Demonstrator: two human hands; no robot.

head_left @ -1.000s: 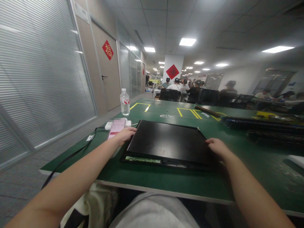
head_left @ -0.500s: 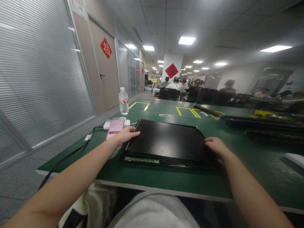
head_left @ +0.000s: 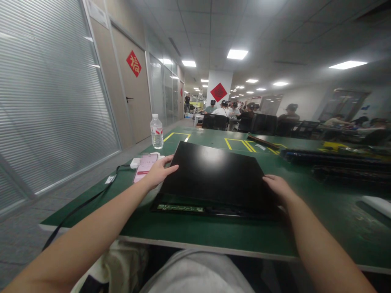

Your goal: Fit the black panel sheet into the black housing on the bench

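A dark, glossy display panel [head_left: 214, 175] slants over the green table in front of me, its far edge raised. My left hand [head_left: 160, 171] grips its left edge, thumb on the face and fingers behind. At the right edge, my right hand [head_left: 277, 187] is closed on the panel, its fingers mostly hidden underneath. A green circuit board strip [head_left: 180, 208] shows along the near edge, set in a black frame. Whether the frame and the panel are joined, I cannot tell. Beside my left hand lies a phone [head_left: 143, 173] with a pink screen.
A water bottle [head_left: 157, 132] stands at the table's left edge. A black cable [head_left: 91, 203] runs off that side. Long black parts [head_left: 330, 158] are stacked at the right, near a white object [head_left: 377, 205]. Yellow tape [head_left: 240, 139] marks the green table [head_left: 214, 232]. People sit farther back.
The panel's far edge has risen and tilted up toward me, hiding the small white thing on the table behind it. Both hands keep their hold at the sides.
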